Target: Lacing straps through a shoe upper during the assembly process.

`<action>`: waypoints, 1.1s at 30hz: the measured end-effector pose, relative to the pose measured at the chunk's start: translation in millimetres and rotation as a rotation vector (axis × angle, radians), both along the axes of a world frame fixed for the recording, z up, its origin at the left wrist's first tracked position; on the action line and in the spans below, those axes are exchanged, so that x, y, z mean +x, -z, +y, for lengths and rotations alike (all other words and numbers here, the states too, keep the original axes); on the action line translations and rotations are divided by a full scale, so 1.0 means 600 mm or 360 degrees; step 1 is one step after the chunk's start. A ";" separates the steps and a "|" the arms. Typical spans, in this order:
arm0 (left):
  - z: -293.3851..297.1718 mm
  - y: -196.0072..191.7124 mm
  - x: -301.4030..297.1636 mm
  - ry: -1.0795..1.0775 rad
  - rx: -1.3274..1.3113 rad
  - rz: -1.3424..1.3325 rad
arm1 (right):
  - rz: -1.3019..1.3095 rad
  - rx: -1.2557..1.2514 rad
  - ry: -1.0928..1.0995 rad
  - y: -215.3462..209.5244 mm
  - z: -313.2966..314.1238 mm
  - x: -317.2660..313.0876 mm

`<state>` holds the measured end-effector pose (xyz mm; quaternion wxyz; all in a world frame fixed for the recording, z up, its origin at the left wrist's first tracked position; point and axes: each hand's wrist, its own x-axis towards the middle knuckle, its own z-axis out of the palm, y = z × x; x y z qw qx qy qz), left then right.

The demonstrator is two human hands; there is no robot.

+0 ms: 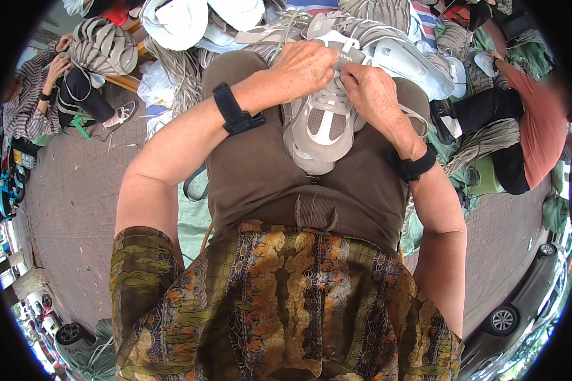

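A grey-and-white sneaker upper lies on my lap, toe toward me, between my thighs. My left hand comes over it from the left, its fingers closed in a pinch at the edge beside the grey tongue. From the right, my right hand pinches at the lacing area just below the tongue. The two sets of fingertips almost meet. Whether a thin lace is caught between them is too small to make out. Underneath the toe, another grey toe shows.
Stacked grey uppers and white shoe pieces crowd the area beyond my knees. Bundled grey laces hang at the left. A person in striped sleeves sits left; another in a salmon top sits right. A dark car stands behind right.
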<state>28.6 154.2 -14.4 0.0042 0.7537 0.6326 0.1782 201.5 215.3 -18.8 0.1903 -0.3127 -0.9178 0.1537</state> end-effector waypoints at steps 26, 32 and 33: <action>-0.286 -0.042 -0.332 -0.0634 0.0249 0.0366 | 0.0781 -0.1610 -0.0146 -0.097 0.041 0.105; -0.421 0.000 -0.370 -0.0780 0.0335 0.0333 | 0.0737 -0.1188 -0.0915 -0.084 0.016 0.039; -0.441 0.005 -0.378 -0.0876 0.0314 0.0333 | 0.0736 -0.1183 -0.0914 -0.071 0.021 0.024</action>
